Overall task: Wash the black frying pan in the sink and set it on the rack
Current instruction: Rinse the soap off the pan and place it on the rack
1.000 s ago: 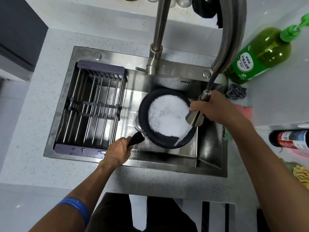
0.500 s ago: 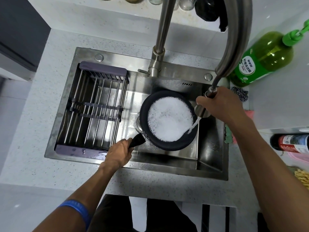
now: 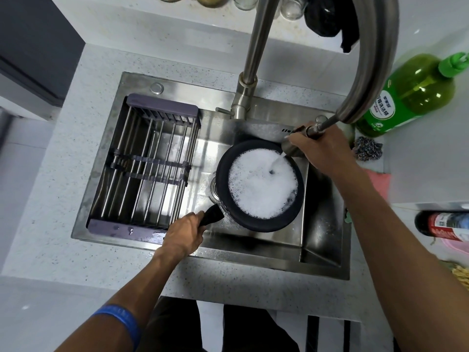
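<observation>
One head-worn camera looks steeply down, close above the sink [image 3: 327, 255].

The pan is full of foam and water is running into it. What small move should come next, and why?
Probably tip the pan with the left hand, which grips its handle, so the foam pours into the sink. The right hand holds the sprayer at the far rim, and suds cover nearly the whole inside, so rinsing alone looks slow. The rack waits to the left.
</observation>
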Action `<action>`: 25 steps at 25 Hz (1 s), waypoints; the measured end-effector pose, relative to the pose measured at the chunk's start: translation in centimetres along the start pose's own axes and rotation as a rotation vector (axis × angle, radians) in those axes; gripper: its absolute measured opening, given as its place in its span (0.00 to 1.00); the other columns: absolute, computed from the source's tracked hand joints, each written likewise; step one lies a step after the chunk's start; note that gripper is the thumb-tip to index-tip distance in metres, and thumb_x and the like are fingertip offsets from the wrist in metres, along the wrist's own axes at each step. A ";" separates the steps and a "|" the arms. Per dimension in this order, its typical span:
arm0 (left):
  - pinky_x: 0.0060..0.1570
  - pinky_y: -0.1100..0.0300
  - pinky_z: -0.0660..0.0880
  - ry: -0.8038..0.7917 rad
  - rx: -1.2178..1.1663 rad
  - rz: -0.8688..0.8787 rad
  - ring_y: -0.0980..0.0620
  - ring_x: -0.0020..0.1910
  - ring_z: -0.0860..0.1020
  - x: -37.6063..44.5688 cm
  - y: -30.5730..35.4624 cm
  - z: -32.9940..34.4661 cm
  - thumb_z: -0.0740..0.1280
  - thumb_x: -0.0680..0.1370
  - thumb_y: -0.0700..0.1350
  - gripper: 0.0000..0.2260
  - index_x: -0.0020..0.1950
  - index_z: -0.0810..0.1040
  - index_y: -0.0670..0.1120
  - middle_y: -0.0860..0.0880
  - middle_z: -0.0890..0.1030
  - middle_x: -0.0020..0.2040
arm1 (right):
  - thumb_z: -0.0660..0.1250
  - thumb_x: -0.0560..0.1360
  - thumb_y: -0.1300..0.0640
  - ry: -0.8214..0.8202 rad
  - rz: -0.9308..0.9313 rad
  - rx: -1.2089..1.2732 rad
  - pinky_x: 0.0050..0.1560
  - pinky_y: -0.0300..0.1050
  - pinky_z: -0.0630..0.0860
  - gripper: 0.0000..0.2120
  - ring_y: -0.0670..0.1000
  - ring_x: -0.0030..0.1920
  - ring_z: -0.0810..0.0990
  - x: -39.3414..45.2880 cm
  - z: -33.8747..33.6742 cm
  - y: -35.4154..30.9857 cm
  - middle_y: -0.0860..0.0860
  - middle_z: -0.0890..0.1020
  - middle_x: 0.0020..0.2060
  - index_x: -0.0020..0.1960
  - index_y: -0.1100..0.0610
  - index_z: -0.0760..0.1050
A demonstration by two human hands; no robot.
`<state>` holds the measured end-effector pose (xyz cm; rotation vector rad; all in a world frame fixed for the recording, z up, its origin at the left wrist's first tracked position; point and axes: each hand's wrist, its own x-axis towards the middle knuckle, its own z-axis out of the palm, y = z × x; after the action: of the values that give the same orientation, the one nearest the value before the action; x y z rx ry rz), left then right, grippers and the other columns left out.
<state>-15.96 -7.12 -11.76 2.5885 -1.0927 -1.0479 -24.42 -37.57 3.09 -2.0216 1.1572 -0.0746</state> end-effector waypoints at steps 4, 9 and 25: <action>0.38 0.59 0.66 -0.007 0.021 -0.008 0.51 0.37 0.72 0.0 0.1 0.0 0.62 0.80 0.49 0.09 0.58 0.72 0.46 0.47 0.78 0.47 | 0.70 0.68 0.47 -0.050 0.000 0.114 0.48 0.62 0.80 0.15 0.59 0.45 0.82 0.8 0.9 -0.2 0.57 0.83 0.40 0.45 0.59 0.80; 0.38 0.59 0.67 -0.023 0.018 -0.025 0.51 0.37 0.73 0.0 0.1 -0.1 0.62 0.80 0.49 0.09 0.58 0.71 0.47 0.49 0.77 0.44 | 0.70 0.68 0.47 -0.006 -0.008 0.096 0.50 0.58 0.80 0.15 0.55 0.43 0.82 0.9 0.7 0.0 0.55 0.83 0.39 0.45 0.59 0.80; 0.42 0.56 0.70 -0.021 0.190 -0.242 0.46 0.48 0.80 3.2 5.1 1.7 0.64 0.78 0.56 0.17 0.58 0.71 0.45 0.47 0.80 0.48 | 0.68 0.68 0.45 0.002 -0.043 -0.062 0.42 0.52 0.76 0.13 0.54 0.33 0.77 0.1 -1.5 4.3 0.51 0.79 0.28 0.31 0.53 0.78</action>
<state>-18.41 -12.80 -12.82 2.9272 -0.9428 -1.0678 -28.02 -39.72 1.31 -2.1019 1.1298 -0.0624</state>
